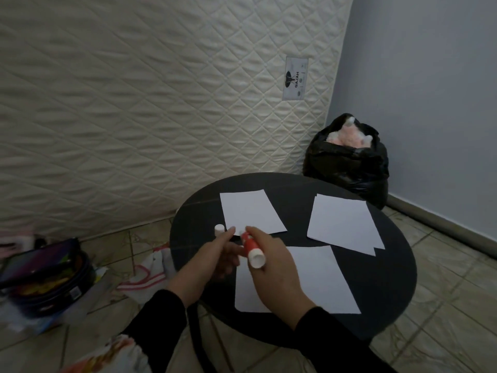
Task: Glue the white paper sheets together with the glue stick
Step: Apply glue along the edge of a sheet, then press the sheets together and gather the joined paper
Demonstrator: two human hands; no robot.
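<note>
While a quilted cream mattress (161, 109) stands on edge across the back and a pale blue wall (430, 90) closes the right side, a round black table (390, 278) sits low over the tiled floor (443, 319). Beyond the table, in the corner, a black plastic bag (347, 168) bulges with something pink and white at its open mouth. At the far left on the floor lies a dark case (43, 275) with colourful contents, and a white cloth with red stripes (145, 275) is crumpled beside the table's left edge. Three white paper sheets lie flat on the table: the near sheet (317, 278) partly under the hands, the right sheet (344, 224) well apart from it and seemingly two layers slightly offset, and the far sheet (250, 211) toward the back left. Both arms wear black sleeves. The right hand (277, 267) is wrapped around a red glue stick (251, 249), holding it tilted over the gap between the near and far sheets, its white base turned toward the camera and its tip pointing away at the far sheet's near edge. The left hand (215, 257) rests just beside it, fingers curled, thumb and fingertips meeting at the stick's tip; whether they pinch it I cannot tell. A small white cap (219, 228) stands on the table just left of the far sheet, near the left fingertips
</note>
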